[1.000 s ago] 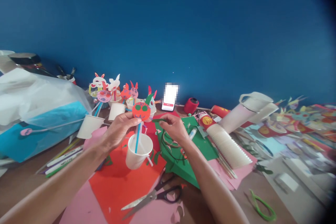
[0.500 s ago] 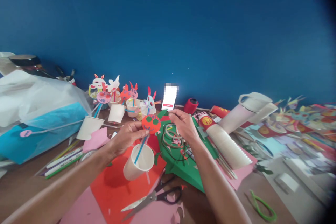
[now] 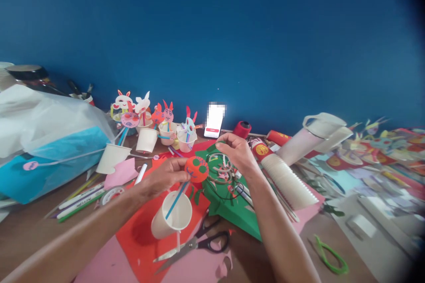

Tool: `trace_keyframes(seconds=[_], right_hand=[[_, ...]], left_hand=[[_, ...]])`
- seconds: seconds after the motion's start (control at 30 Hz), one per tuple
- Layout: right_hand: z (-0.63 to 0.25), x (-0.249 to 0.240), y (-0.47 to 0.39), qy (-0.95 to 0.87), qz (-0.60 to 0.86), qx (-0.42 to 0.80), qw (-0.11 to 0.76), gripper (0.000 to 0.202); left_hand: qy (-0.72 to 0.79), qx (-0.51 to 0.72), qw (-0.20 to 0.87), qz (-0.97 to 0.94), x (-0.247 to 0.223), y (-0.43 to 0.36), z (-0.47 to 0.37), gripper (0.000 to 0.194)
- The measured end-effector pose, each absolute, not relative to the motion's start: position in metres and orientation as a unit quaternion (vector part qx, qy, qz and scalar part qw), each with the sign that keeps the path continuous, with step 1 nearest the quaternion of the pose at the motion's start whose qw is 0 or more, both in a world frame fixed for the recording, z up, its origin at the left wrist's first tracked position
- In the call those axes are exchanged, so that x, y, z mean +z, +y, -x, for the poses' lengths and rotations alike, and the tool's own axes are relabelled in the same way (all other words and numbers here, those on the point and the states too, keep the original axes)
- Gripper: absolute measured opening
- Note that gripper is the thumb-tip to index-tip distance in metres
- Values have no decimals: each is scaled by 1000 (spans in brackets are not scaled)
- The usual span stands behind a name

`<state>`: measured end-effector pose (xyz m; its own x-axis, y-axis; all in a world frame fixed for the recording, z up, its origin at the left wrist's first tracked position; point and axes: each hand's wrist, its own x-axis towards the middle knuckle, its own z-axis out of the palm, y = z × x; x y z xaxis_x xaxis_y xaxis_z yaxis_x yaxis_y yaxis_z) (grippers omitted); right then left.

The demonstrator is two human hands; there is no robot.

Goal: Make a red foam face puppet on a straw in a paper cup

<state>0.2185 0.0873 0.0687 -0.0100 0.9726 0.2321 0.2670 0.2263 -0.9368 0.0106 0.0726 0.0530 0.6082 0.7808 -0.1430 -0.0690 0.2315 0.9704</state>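
Note:
Between its thumb and fingers my left hand (image 3: 168, 174) pinches an orange paper face (image 3: 197, 169) with green eyes and a drawn blue mouth. A blue straw (image 3: 175, 200) runs from the face down into a white paper cup (image 3: 174, 216), which tilts above red paper (image 3: 141, 241). To the right of the face, my right hand (image 3: 235, 150) is pinched around the end of a green paper piece (image 3: 212, 147); whether that piece touches the face is unclear. Scissors (image 3: 195, 245) lie partly open below the cup.
Cups with paper animal faces (image 3: 168, 128) stand along the blue wall. A lit phone (image 3: 213, 121) leans there. Green paper (image 3: 232, 214) with rings lies centrally, stacked cups (image 3: 288, 181) and a pitcher (image 3: 303, 137) to the right, markers (image 3: 79, 199) and a plastic bag (image 3: 49, 128) to the left.
The orange face has shifted right and down, turning slightly, and the cup has moved down and left. My right hand has moved a little right, widening the gap to the face.

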Motion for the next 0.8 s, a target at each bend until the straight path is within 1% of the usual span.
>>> trace_keyframes(seconds=[0.1,0.3,0.43,0.63,0.8], right_hand=[[-218,71,86,-603,503,383,487,14],[-214,74,83,-603,483,444,453,10],[-211,74,82,-607,481,472,422,10],[-209,73,83,-618,462,468,431,11],[-205,73,82,-605,443,502,430,12]], left_hand=[[314,292,723,-542,52,73,-12,24],[315,291,725,-539,46,72,-12,12],[319,289,718,-547,46,71,-11,13],[321,292,730,-528,45,70,-9,19],[328,295,732,-520,45,71,-9,15]])
